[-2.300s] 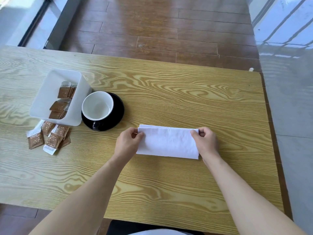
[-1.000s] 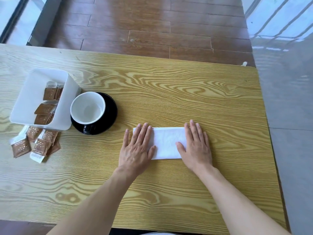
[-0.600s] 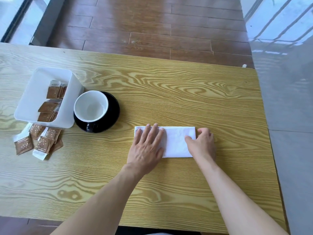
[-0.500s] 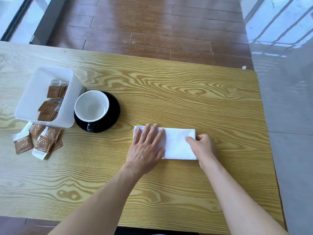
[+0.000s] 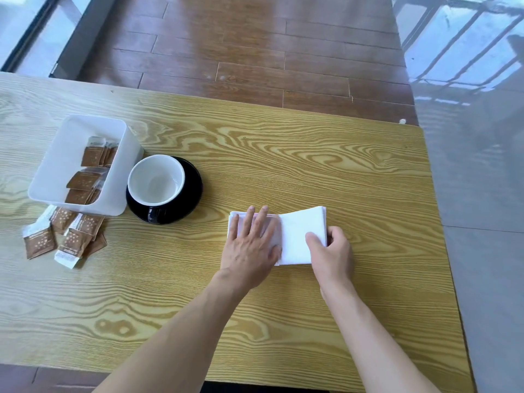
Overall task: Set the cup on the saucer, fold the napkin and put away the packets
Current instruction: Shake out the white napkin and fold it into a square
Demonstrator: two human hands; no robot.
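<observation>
A white folded napkin (image 5: pixel 297 236) lies on the wooden table (image 5: pixel 283 154). My left hand (image 5: pixel 251 245) presses flat on its left half, fingers spread. My right hand (image 5: pixel 331 252) pinches the napkin's right edge and has lifted it off the table. To the left, a white cup (image 5: pixel 156 180) stands on a black saucer (image 5: pixel 190 191). Beside them is a white bin (image 5: pixel 71 137) with several brown packets (image 5: pixel 85 180) inside. More brown packets (image 5: pixel 65 236) lie loose on the table in front of the bin.
The table's right edge (image 5: pixel 436 222) runs beside a grey tiled floor. Brown floorboards lie beyond the far edge. The near edge is close under my forearms.
My hands folded the napkin into a narrower strip and pressed it flat. Then my right hand closed on the right edge and raised it, while the left stayed flat.
</observation>
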